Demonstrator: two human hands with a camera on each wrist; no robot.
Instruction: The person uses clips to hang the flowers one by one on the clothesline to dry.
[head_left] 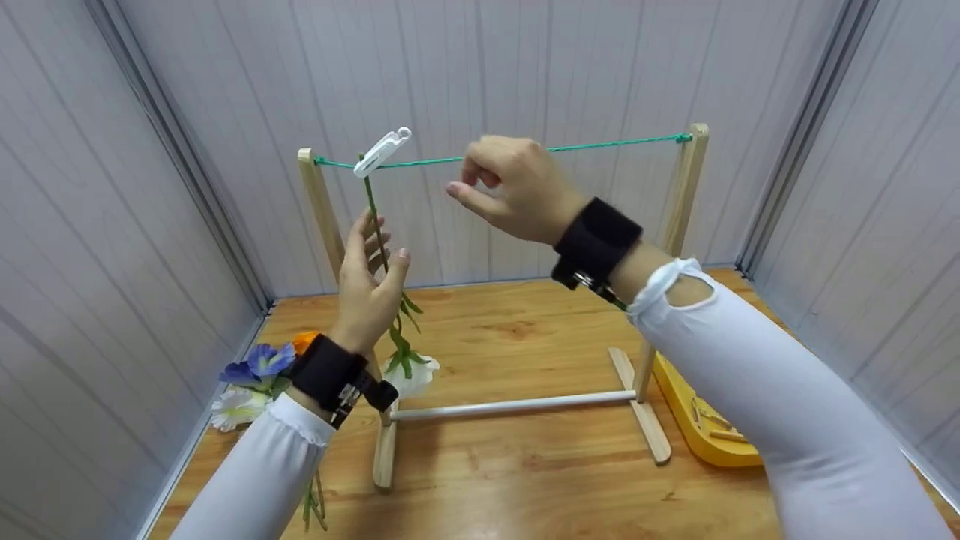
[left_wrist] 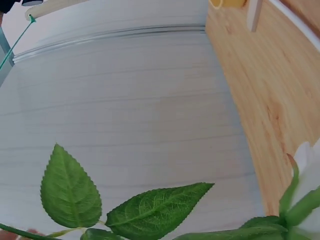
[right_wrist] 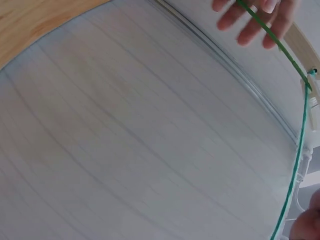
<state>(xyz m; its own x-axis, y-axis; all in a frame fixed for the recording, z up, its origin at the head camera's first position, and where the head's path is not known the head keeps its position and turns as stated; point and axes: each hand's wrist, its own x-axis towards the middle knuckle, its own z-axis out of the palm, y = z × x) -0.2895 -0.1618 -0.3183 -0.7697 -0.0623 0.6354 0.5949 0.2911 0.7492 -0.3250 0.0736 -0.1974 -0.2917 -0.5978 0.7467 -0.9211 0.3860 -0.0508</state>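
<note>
A white flower [head_left: 411,376] hangs bloom-down, its green stem [head_left: 372,193] clipped by a white clothespin [head_left: 381,154] to the green string [head_left: 619,145] near the left post of a wooden frame [head_left: 685,195]. The left hand [head_left: 367,281] is open around the stem, fingers relaxed; whether it touches cannot be told. The right hand [head_left: 517,184], loosely curled with thumb apart, holds nothing beside the string. A yellow tray [head_left: 694,439] sits at right on the surface [head_left: 510,337].
</note>
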